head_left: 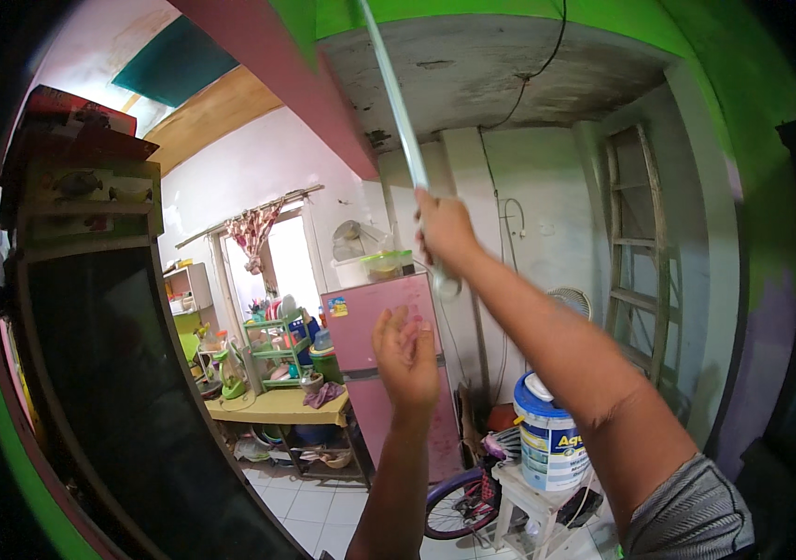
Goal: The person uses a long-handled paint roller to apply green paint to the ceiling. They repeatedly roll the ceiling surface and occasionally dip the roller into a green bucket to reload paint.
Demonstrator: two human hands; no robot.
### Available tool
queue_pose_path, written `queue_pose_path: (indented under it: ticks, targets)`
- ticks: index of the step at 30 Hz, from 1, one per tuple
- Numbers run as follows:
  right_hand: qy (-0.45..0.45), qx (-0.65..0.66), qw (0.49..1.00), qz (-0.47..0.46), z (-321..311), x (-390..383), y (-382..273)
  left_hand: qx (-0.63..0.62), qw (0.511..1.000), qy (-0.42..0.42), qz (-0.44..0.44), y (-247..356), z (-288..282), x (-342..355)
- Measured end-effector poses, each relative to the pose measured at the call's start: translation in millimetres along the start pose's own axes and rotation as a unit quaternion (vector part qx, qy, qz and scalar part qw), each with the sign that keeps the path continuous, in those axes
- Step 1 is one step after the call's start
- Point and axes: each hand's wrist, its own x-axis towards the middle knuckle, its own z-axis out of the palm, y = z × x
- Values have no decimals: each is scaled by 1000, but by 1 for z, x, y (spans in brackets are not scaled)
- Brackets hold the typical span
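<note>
A long pale blue-white pole (393,89) slants up from my right hand (446,229), whose fingers are wrapped round it near its lower end. Its rounded bottom tip shows just below my fist, while the upper end runs out of view at the top, so what it carries there is hidden. Lower down, my left hand (407,350) is raised with the palm turned up and the fingers loosely curled and apart. Nothing is in it. Behind that hand stands a pink refrigerator (375,322), with plastic containers (384,264) on top.
A dark cabinet (109,373) fills the left side. Beyond it are a yellow table (267,406) and a green dish rack (277,350). A paint bucket (547,448) sits on a white stool (519,495) beside a bicycle wheel (459,504). A wooden ladder (636,243) leans at the right. Overhead hangs a dark cable (547,61).
</note>
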Motion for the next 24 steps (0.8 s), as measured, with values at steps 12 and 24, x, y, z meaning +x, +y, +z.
queue_pose_path:
  ticks: [12,24]
  targets:
    - [-31,0,999,31,-11,102,-140,25,999,-13,16,-8,-24,13]
    - [-57,-93,994,20,-27,-16,43,16,1000,-13,4,-19,-11,5]
